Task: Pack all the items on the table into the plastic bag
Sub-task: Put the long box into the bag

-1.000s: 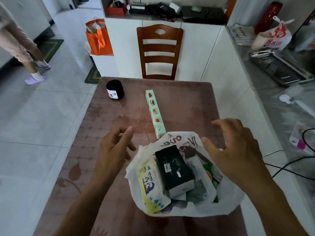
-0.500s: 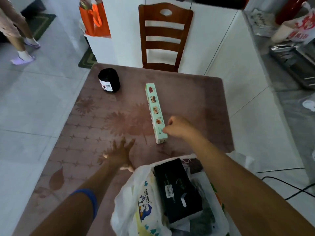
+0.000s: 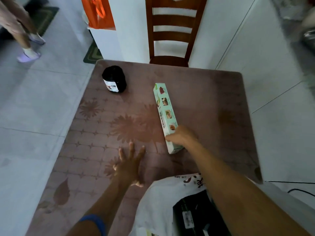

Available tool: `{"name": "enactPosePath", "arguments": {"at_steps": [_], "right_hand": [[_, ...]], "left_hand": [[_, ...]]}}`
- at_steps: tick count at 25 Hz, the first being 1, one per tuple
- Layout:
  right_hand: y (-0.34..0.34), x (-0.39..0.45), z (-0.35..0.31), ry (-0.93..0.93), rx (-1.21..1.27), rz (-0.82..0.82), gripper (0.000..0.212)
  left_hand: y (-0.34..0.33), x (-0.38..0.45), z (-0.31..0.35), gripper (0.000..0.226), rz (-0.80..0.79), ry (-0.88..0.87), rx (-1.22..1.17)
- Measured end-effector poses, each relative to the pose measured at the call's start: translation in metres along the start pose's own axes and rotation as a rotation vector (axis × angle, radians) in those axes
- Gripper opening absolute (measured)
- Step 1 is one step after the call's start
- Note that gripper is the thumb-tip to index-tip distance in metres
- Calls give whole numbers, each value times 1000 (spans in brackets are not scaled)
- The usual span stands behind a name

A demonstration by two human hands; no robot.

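Observation:
A long pale-green box [image 3: 164, 108] lies lengthwise in the middle of the table [image 3: 213, 103]. My right hand [image 3: 181, 136] grips its near end, with the thumb on the left side. My left hand [image 3: 130, 163] rests flat on the tablecloth with fingers spread, left of the box. A black roll with a white label [image 3: 114, 79] stands at the far left of the table. The white plastic bag [image 3: 162, 200] sits at the near edge, under my right forearm. A black box [image 3: 192, 215] lies inside it.
A wooden chair [image 3: 171, 31] stands at the table's far side against white cabinets. An orange bag [image 3: 97, 12] sits on a white ledge at the back left. A person's legs [image 3: 22, 34] show on the tiled floor far left. A black cable [image 3: 300, 190] lies on the floor at right.
My right hand left the bag, reached forward and closed on the near end of the green box. My left hand moved onto the tabletop and spread flat. The camera tilted forward.

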State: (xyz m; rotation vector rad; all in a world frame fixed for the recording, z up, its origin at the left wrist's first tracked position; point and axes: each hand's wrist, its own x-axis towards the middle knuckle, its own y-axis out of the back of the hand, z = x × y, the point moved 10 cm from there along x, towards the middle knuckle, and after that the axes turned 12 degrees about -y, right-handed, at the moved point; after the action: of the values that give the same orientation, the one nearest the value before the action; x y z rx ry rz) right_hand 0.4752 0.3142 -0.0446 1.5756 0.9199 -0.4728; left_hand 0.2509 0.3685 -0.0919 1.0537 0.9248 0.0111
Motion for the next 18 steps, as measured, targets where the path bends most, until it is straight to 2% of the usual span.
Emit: {"name": "enactPosePath", "arguments": {"at_steps": [2,4,5,7,8,9,11,12,14,16,18], "right_hand": [[6,-19,13,-58,464,-140,54],[17,-52,18,-43,768,-232,46],[28,-73,21,-2,831,-243,41],[46,-120,30,109,895,-250,34],[53,-143,38,151,916,-254,32],[55,-168,49,189,937,-268,31],[53,-212,73,259,986,-300,32],[50,-229,86,287,996,-297,33],[46,-254,110,342,967,-240,43],[46,-270,134,389,921,-150,51],[52,-280,162,403,883,-64,55]], "left_hand": [[0,-2,1,133,-23,-33,8],[6,-11,-4,117,-66,-75,-103],[17,-19,-4,97,-42,-98,-324],[51,-45,5,46,102,-137,-840],[75,-61,12,35,206,-162,-999],[101,-78,25,42,307,-220,-1127],[158,-121,70,75,471,-463,-1413],[182,-141,92,87,523,-593,-1490],[223,-179,130,96,617,-791,-1484],[249,-213,151,94,737,-870,-1470],[258,-239,158,94,827,-838,-1516]]}}
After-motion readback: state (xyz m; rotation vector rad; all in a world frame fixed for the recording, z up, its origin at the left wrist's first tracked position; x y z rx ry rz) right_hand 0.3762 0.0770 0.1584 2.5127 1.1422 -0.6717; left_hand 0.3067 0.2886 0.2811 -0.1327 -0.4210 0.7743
